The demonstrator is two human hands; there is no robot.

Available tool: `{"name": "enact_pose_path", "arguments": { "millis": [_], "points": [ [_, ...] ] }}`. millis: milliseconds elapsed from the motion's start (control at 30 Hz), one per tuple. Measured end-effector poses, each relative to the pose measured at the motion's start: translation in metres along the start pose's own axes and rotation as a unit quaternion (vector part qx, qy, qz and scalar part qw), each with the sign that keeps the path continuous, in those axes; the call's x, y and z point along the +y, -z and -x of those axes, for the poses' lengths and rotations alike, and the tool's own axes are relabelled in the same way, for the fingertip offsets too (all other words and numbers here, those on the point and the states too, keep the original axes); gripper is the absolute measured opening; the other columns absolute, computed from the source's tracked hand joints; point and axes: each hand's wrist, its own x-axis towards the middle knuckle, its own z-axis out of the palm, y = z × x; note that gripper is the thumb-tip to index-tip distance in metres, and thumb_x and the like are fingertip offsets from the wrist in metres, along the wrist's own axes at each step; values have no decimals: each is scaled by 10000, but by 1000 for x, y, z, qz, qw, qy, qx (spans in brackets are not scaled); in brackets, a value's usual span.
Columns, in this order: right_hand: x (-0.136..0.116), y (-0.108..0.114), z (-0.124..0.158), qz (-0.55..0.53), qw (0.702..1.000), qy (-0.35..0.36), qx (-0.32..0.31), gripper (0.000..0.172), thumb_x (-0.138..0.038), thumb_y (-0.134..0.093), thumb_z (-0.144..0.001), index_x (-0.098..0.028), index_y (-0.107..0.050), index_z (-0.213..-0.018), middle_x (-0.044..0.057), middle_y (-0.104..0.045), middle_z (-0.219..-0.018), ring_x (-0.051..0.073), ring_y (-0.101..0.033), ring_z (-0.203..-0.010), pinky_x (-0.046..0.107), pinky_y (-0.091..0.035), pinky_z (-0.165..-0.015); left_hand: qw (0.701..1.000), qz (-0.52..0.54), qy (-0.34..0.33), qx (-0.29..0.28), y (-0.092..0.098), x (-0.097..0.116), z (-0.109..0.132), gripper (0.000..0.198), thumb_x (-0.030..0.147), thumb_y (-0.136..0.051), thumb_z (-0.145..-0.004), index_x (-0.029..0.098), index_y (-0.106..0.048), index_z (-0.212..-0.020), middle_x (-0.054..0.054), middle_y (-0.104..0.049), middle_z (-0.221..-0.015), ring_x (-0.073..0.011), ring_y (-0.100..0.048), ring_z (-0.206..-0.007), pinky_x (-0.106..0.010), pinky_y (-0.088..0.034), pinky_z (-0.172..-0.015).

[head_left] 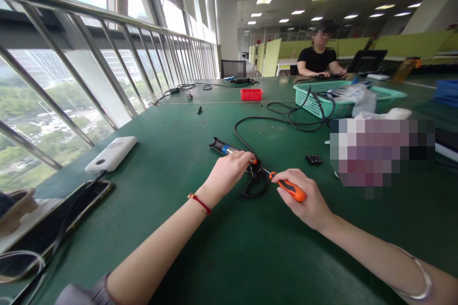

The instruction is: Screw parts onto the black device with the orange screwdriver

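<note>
My left hand (231, 170) is closed on a dark handheld electric tool (222, 147) with a blue band, lying on the green tabletop. Its near end, partly under my fingers, shows thin coloured wires (253, 169) and a black part. In my right hand (304, 195) is a screwdriver (290, 189) with an orange and black handle. The screwdriver's shaft points left, and its tip meets the wired end beside my left fingertips; the exact contact is too small to make out. A black cable (246, 137) runs from that end towards the back right.
A white power bank (110, 154) and a phone (82, 207) lie at left. Further back are a red tray (251, 95) and a mint-green basket (311, 101). A small black part (314, 159) lies right of my hands. A person (317, 59) sits across the table.
</note>
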Motion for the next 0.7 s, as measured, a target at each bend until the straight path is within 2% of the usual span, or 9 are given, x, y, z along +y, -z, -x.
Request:
{"name": "enact_pose_path", "arguments": {
  "millis": [333,533,633,700],
  "points": [
    [0,0,0,2,1000,-2,-5,85,-238,-496,-816,-232,-554,-879,26,-643,-840,191,-564,-825,338,-458,-744,999,-39,-23,-8,-2,1,2,186,176,-373,-933,163,-529,-1033,-37,-626,-879,-151,-589,-803,-239,-480,-683],
    [-1,0,0,9,1000,6,-1,88,-241,-505,-811,-234,-556,-883,23,-645,-833,191,-572,-820,336,-469,-737,997,-55,-37,28,-4,-8,4,294,229,-462,-893,165,-497,-1179,-93,-551,-1166,-185,-561,-982,-308,-459,-850],
    [-1,1,-1,17,1000,7,8,81,-245,-501,-816,-233,-560,-871,21,-652,-825,190,-581,-811,335,-475,-725,994,-84,-42,48,4,-19,7,375,287,-473,-894,186,-466,-1255,-112,-505,-1269,-218,-504,-1119,-377,-377,-983],
    [-1,0,-1,20,1000,4,18,83,-248,-497,-823,-230,-561,-872,25,-654,-827,191,-586,-814,338,-476,-727,991,-111,-41,61,12,-30,12,407,267,-443,-907,243,-423,-1313,-87,-434,-1368,-233,-404,-1247,-436,-245,-1079]
  ]
}}
